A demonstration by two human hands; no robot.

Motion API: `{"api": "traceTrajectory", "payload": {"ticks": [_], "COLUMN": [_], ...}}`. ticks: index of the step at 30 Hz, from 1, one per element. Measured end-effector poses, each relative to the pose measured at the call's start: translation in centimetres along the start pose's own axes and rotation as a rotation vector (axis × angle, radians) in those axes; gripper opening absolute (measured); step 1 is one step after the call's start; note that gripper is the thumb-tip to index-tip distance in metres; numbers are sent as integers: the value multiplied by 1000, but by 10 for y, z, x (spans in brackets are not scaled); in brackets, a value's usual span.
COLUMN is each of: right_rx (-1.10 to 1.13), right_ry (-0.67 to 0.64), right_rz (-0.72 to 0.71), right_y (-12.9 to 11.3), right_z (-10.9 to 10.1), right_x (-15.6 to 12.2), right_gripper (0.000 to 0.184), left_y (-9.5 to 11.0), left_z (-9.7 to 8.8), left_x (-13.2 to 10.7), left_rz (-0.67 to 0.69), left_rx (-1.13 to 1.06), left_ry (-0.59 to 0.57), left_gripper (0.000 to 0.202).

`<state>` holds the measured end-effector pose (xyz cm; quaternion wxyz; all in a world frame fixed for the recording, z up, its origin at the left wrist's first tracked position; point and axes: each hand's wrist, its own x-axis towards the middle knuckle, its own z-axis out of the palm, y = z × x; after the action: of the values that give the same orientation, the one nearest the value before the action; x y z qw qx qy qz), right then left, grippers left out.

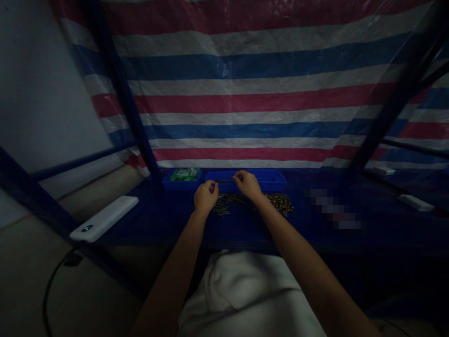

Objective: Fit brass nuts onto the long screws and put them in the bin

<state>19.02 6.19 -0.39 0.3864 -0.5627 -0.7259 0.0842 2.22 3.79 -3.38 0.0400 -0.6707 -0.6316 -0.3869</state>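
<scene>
My left hand [206,196] is closed in a pinch at one end of a thin dark rod [225,181], which looks like a long screw. At the rod's other end my right hand [247,184] has thumb and fingers pressed together. Both hands are just in front of a long blue tray [275,186]. Beneath them on the dark blue table lies a loose pile of thin metal screws [224,204]. Next to it, partly behind my right wrist, is a heap of small brass-coloured metal pieces [282,203], too small to name exactly.
A small blue bin [182,186] holding green packets [184,174] stands at the back left. On the table's left edge lies a white device [105,219] with a cable. Blue metal posts [122,89] frame the table [161,220], with a striped sheet [231,103] behind.
</scene>
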Motion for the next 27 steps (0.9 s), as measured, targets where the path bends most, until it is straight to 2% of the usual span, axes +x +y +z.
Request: {"api": "traceTrajectory", "payload": {"ticks": [3,8,11,17,27], "right_rx": [-79,-251,-359,-479,-384], "right_ry": [-87,-399,-500,-548,-513], "right_rz": [13,-63,-71,-43,-38], "right_y": [7,10,7,2,8], "right_z": [-10,-29,-32,-23,-6], "right_x": [-1,-13,-22,-33,-30], "right_gripper": [19,16,17,22,19], "left_y": [-2,-7,-9,-12,-14], "left_z": [1,5,6,7,7], "left_x": [1,2,2,3,4], "left_rz": [10,-4,-21,-23,-14], "left_rx": [10,27,36,27,38], "left_ry": [5,-26,-53,-52,-55], "left_gripper": [21,28,29,30,30]}}
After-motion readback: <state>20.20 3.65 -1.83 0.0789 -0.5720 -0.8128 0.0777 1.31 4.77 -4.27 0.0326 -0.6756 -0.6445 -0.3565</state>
